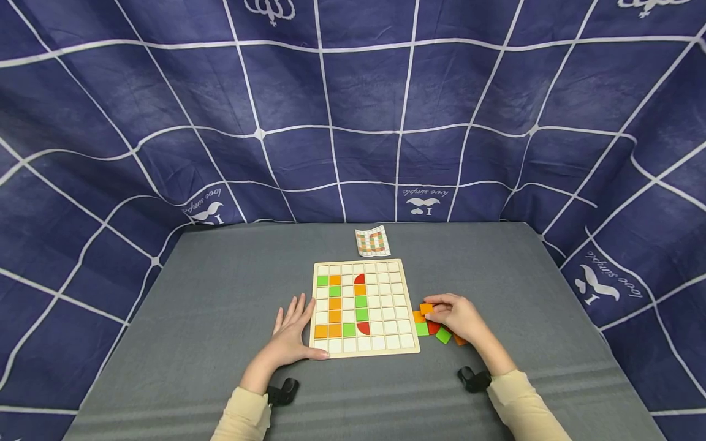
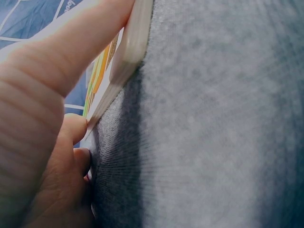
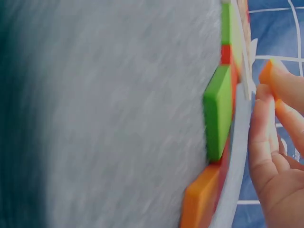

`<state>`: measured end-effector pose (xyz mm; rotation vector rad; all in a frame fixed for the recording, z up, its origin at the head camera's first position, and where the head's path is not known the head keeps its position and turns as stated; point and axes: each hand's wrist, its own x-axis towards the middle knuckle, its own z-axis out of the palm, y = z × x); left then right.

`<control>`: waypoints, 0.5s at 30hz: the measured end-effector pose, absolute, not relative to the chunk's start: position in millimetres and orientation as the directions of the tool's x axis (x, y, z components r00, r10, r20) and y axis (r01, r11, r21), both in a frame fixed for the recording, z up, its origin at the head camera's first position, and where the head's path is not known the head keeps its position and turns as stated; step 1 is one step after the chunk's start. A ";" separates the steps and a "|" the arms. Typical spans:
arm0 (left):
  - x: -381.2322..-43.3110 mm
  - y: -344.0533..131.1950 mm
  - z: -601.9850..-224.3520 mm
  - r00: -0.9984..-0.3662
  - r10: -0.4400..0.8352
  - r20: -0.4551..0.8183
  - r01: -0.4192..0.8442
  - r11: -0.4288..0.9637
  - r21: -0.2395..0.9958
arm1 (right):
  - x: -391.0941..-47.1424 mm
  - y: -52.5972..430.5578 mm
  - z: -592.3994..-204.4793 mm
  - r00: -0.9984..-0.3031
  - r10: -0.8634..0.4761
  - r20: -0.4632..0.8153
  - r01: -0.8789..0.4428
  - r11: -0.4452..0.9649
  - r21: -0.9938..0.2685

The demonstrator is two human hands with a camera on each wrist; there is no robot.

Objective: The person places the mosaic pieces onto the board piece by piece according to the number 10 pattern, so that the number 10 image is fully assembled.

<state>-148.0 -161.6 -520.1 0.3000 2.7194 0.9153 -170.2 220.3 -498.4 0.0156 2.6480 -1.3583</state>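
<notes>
A wooden grid board (image 1: 388, 311) lies flat on the grey table, with green and orange square tiles and red quarter-round tiles set in its left half. My left hand (image 1: 288, 339) rests at the board's left edge, fingers spread and thumb on the lower left corner; the left wrist view shows the thumb against the board's side (image 2: 135, 38). To the right of the board, my right hand (image 1: 456, 315) pinches an orange square tile (image 1: 426, 308) between thumb and fingers. Beneath it lie loose tiles: a light green one (image 1: 421, 329), a green one (image 3: 218, 114), an orange one (image 3: 202, 199) and red ones.
Behind the board lies a small pattern card (image 1: 372, 242) with a coloured grid. A dark blue curtain (image 1: 364, 153) with white lines hangs around the far and side edges of the grey table (image 1: 231, 275). Black cameras (image 1: 284, 392) are strapped at both wrists.
</notes>
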 end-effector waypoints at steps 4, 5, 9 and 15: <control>-148.1 -160.9 -519.4 -0.947 0.274 -0.168 0.115 0.777 0.620 | -170.1 212.8 -494.8 -0.985 -0.070 -0.156 0.098 0.520 -0.848; -148.0 -160.9 -519.2 -0.948 0.274 -0.165 0.116 0.776 0.620 | -170.0 209.9 -493.6 -0.985 -0.072 -0.159 0.101 0.507 -0.856; -147.2 -160.7 -518.0 -0.948 0.273 -0.162 0.118 0.777 0.619 | -168.1 196.7 -488.4 -0.979 -0.112 -0.168 0.099 0.457 -0.884; -147.1 -160.4 -517.4 -0.948 0.271 -0.166 0.114 0.778 0.618 | -166.4 173.6 -492.9 -0.973 -0.188 -0.130 0.038 0.427 -0.903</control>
